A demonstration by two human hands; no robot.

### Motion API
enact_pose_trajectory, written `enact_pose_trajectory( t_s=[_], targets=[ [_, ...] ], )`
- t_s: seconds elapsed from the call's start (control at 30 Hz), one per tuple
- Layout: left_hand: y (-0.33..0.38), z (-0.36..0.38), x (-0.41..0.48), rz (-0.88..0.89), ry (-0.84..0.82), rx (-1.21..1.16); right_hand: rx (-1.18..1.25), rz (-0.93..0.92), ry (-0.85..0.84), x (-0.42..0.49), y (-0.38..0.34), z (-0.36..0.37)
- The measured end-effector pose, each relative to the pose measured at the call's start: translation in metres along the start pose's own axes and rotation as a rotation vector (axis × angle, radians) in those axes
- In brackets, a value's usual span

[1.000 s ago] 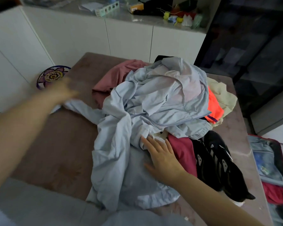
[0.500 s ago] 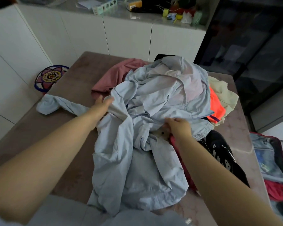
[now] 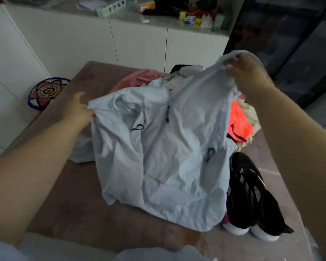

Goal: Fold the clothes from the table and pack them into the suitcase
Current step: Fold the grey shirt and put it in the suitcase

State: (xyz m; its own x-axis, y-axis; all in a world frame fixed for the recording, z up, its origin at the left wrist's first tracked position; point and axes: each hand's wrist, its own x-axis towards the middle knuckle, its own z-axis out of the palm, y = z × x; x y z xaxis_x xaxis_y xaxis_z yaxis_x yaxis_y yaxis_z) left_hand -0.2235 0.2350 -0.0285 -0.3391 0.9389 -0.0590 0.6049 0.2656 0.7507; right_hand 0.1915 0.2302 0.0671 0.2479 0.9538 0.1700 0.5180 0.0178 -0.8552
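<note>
Off the table's left edge, a round flower-patterned mat (image 3: 47, 92) leans against the white cabinets. The brown table (image 3: 73, 204) fills the middle of the view.

Above the table's left half, the left hand (image 3: 77, 112) grips one edge of a light blue jacket (image 3: 167, 147), with the fabric pinched between thumb and fingers. The jacket is spread out and lifted over the middle of the table. Black zipper pulls show on its front, its lower hem sags down to the table top, and a crumpled part of it lies on the table under the left forearm.

Toward the table's far side, a pink garment (image 3: 132, 80) shows past the jacket's upper edge. The white counter (image 3: 132, 17) beyond the table's far end carries small clutter.

Above the table's right half, the right hand (image 3: 247, 76) is raised higher than the left. Its fingers are curled round the jacket's other top corner, bunching the cloth.

Below that hand, an orange garment (image 3: 237, 121) lies on the table's right side with a cream garment (image 3: 250, 112) just behind it. At the table's near right corner sits a pair of black sneakers (image 3: 252, 194) with white soles, touching the hanging jacket. A bit of magenta cloth (image 3: 225, 219) shows between the two.
</note>
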Motion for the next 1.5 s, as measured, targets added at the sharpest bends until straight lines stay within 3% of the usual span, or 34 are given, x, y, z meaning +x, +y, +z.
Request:
enact_pose_trajectory(
  t_s=[0.1, 0.23, 0.37, 0.43, 0.5, 0.57, 0.63, 0.7, 0.8, 0.87, 0.93, 1.03, 1.1, 1.2, 1.37, 1.43, 1.5],
  targets=[
    [-0.021, -0.011, 0.015, -0.034, 0.030, 0.008, -0.045, 0.040, -0.275, -0.014, 0.007, 0.010],
    [-0.057, -0.010, 0.027, -0.114, -0.071, 0.076, -0.462, 0.182, -0.360, -0.065, 0.059, 0.004],
    [-0.073, 0.013, 0.039, -0.211, -0.079, 0.301, -0.508, 0.315, -0.385, -0.112, 0.095, 0.036],
    [-0.032, 0.030, 0.006, -0.004, -0.056, 0.463, -0.712, 0.232, -0.360, -0.132, 0.094, 0.064],
    [0.025, 0.050, -0.038, 0.342, -0.094, 0.456, -0.689, 0.112, -0.384, -0.151, 0.081, 0.095],
    [0.073, 0.077, -0.080, 0.563, -0.257, 0.461, -0.636, -0.007, -0.372, -0.164, 0.062, 0.121],
    [0.096, 0.101, -0.105, 0.577, -0.421, 0.624, -0.690, -0.100, -0.473, -0.172, 0.047, 0.137],
    [0.103, 0.115, -0.110, 0.564, -0.398, 0.770, -0.709, -0.171, -0.538, -0.171, 0.043, 0.138],
    [0.099, 0.113, -0.086, 0.551, -0.188, 0.658, -0.566, -0.176, -0.373, -0.161, 0.070, 0.118],
    [0.095, 0.104, -0.066, 0.473, -0.127, 0.488, -0.558, -0.007, -0.252, -0.147, 0.091, 0.096],
    [0.097, 0.095, -0.053, 0.447, -0.114, 0.421, -0.696, 0.138, -0.277, -0.139, 0.105, 0.081],
    [0.103, 0.085, -0.044, 0.400, -0.205, 0.353, -0.813, 0.076, -0.350, -0.133, 0.110, 0.067],
    [0.105, 0.077, -0.041, 0.404, -0.229, 0.327, -0.722, 0.019, -0.242, -0.133, 0.107, 0.051],
    [0.100, 0.058, -0.036, 0.404, -0.192, 0.320, -0.397, 0.067, 0.025, -0.138, 0.096, 0.007],
    [0.083, 0.035, -0.023, 0.380, -0.143, 0.301, 0.010, 0.219, 0.703, -0.149, 0.108, -0.081],
    [0.085, 0.035, -0.028, 0.367, -0.159, 0.326, 0.023, 0.326, 0.896, -0.149, 0.136, -0.110],
    [0.090, 0.040, -0.039, 0.356, -0.170, 0.393, -0.091, 0.333, 0.897, -0.152, 0.163, -0.129]
  ],
)
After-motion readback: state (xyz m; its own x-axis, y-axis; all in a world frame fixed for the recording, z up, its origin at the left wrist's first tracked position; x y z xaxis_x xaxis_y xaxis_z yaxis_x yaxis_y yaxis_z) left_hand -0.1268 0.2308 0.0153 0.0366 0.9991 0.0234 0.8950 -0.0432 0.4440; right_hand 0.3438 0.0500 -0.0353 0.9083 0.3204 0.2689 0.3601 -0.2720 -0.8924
